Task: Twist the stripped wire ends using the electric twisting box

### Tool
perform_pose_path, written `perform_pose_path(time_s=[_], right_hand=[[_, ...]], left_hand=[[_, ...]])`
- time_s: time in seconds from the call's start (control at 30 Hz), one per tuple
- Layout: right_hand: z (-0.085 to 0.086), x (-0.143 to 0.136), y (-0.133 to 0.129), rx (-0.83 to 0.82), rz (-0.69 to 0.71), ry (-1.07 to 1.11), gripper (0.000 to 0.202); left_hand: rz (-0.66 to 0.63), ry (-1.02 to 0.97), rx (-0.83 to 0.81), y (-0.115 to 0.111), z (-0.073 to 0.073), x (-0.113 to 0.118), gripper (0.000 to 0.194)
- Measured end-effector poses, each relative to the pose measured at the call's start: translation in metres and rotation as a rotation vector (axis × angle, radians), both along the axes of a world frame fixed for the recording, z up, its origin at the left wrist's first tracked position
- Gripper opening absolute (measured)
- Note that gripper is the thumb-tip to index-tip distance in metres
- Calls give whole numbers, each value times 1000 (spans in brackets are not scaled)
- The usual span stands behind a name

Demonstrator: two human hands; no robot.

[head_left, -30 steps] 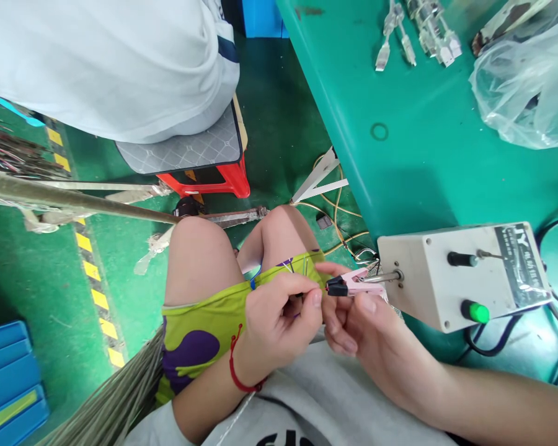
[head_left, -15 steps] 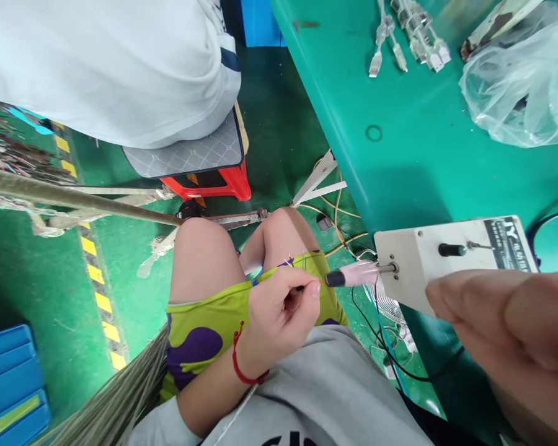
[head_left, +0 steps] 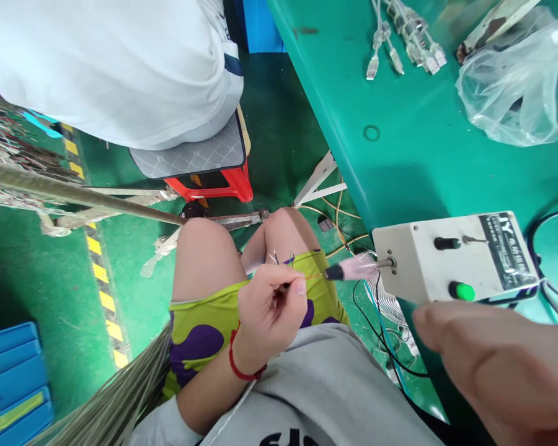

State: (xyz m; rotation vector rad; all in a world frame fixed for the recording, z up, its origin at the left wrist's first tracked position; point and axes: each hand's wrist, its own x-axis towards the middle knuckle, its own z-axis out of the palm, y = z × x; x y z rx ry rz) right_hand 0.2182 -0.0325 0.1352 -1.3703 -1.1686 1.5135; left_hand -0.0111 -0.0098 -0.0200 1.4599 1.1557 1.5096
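Left hand (head_left: 272, 310): clenched, thin wires (head_left: 283, 260) pinched between thumb and fingers; a red string bracelet (head_left: 238, 365) is worn at the wrist. The hand is held over the lap, above yellow-green and purple shorts (head_left: 204, 322). Loose wire ends are seen fanned out above the knuckles; one fine strand is led rightward to the black tip of a pink clip (head_left: 353, 269).

Pink clip: mounted on a metal rod projecting from the side of a white box (head_left: 428, 260). The box is set at the edge of a green table (head_left: 400, 155) and is fitted with a black knob and a green button (head_left: 462, 291).

Right hand (head_left: 493, 371): held close to the camera, blurred, nothing seen in it; whether it is released or curled cannot be told.

Also noted: clear bag (head_left: 516, 87) and white plugs (head_left: 404, 43) on the table; another person in a white shirt (head_left: 111, 68) seated on a red stool (head_left: 214, 183); a grey cable bundle (head_left: 116, 402) beside the left thigh
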Motion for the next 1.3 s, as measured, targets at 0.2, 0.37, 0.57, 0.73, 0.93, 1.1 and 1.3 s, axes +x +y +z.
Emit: perform_pose_path(time_s=[0.2, 0.37, 0.57, 0.73, 0.93, 1.1, 1.3], right_hand=[[-43, -37, 9, -276, 248, 25, 64], [-65, -43, 18, -465, -77, 218, 40], [-61, -50, 23, -526, -265, 489, 51], [-62, -54, 26, -549, -260, 517, 61], [-66, -58, 19, -414, -182, 324, 65], [-68, -60, 15, -440, -306, 412, 57], [-67, -59, 15, -388, -274, 491, 41]], left_hand=[[16, 76, 46, 0, 8, 0, 3], [17, 119, 86, 5, 16, -1, 2], [19, 94, 64, 8, 14, 0, 3], [28, 120, 78, 11, 14, 1, 6], [61, 129, 70, 12, 14, 1, 5], [69, 141, 63, 12, 13, 0, 4], [58, 138, 56, 12, 13, 2, 4]])
